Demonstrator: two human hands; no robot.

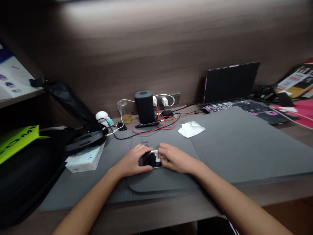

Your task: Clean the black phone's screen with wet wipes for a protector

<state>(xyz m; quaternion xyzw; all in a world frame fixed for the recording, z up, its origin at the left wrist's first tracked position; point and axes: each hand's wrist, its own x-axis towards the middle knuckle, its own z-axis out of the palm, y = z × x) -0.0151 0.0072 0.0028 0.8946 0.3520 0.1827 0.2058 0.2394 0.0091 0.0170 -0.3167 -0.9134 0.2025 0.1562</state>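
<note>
A dark-screened smartphone (148, 159) lies flat on the grey mat (166, 181) in front of me. Thumb and fingers of my left hand (129, 161) grip its left end by the two long edges; a ring shows on one finger. My right hand (174, 158) is closed around a small white tissue (157, 156) and presses it onto the screen near the phone's right end. That hand hides the right end of the phone. Beyond the right hand, a larger crumpled white tissue (191, 129) rests on the mat.
Along the back stand a glass jar (125, 112), a black speaker (144, 107) and cables at a wall socket (173, 99). An open laptop (231, 85) is at the back right. Tissue pack (86, 160) and black bag (26, 182) sit left.
</note>
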